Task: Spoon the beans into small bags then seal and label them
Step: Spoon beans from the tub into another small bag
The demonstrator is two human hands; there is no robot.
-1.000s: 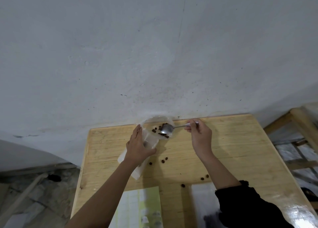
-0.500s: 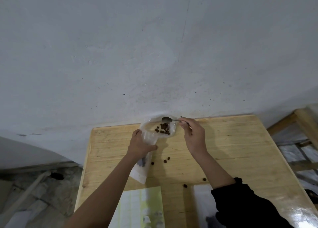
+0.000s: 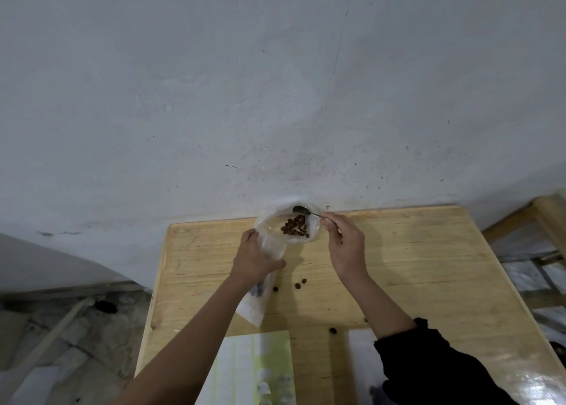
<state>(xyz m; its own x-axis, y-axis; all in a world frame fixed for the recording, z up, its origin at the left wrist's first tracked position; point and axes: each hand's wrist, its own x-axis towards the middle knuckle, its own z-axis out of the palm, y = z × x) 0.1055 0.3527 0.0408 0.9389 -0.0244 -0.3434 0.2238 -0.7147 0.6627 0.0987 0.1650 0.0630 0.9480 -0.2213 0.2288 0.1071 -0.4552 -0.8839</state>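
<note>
here, the left hand curls round the middle of a small clear plastic bag, whose lower end lies on the tabletop beside the wrist. its mouth seems to gape at the far edge by the wall, brown beans clustered inside. the right hand pinches a metal spoon by the handle, bowl over the far rim. loose beans lie between the forearms; a label sheet and a white sheet lie nearest.
</note>
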